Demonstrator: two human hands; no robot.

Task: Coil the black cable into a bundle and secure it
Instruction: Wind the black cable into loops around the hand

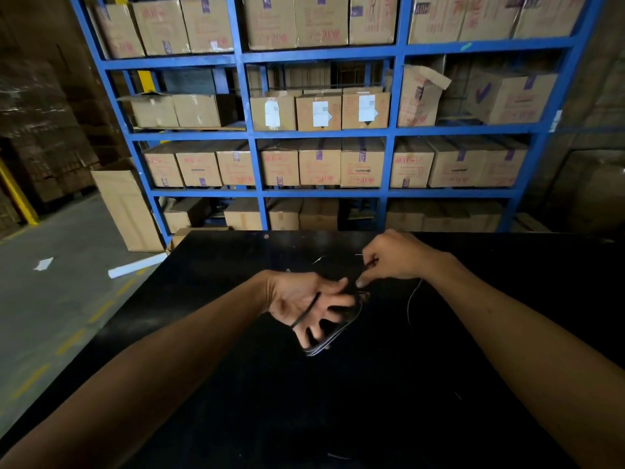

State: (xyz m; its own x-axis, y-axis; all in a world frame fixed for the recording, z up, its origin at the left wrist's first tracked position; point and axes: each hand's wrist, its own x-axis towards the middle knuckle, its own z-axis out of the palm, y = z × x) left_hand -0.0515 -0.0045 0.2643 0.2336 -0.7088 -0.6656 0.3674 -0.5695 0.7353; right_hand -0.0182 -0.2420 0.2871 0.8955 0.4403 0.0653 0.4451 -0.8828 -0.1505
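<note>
Coils of black cable [334, 335] sit round the fingers of the left grip [304, 304], held above the counter [236, 367]. Right grip [395, 258] pinches the free strand.

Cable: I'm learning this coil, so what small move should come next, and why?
Probably the right hand should lay its pinched strand over the left hand as another loop: that hand holds several loops of cable, and a loose length trails on the table.

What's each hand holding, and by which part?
Left hand holds the black cable by its coiled loops, wound round the hand. Right hand pinches a thin strand above the coil.
</note>
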